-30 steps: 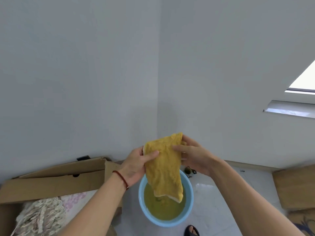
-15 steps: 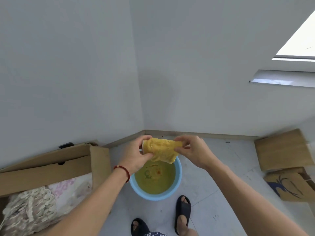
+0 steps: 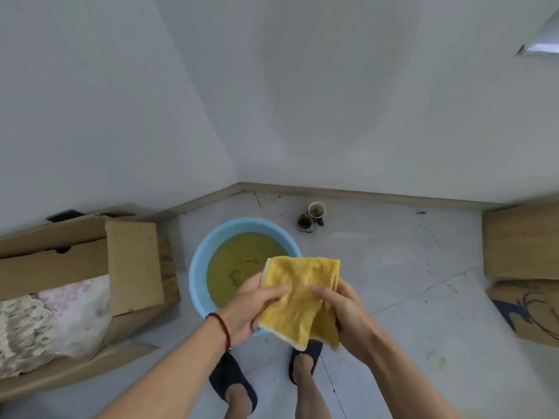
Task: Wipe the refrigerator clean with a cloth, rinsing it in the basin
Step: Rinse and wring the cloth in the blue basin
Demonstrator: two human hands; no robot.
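Note:
A yellow cloth (image 3: pixel 298 293) is folded and held in front of me, above the near right edge of the light blue basin (image 3: pixel 198 267). The basin stands on the floor and holds murky yellow-green water. My left hand (image 3: pixel 251 309) grips the cloth's left side, thumb on top. The right side of the cloth is pinched by my right hand (image 3: pixel 341 313). No refrigerator is in view.
An open cardboard box (image 3: pixel 90 261) with lace fabric lies at the left. Flat cardboard pieces (image 3: pixel 520 240) lean at the right wall. A paper cup (image 3: pixel 316 210) and a small dark object stand near the corner. My feet in dark slippers (image 3: pixel 230 379) are below.
The view has tilted down toward the floor. The cloth, first hanging over the basin, then bunched up, is now folded flat between both hands, closer to me.

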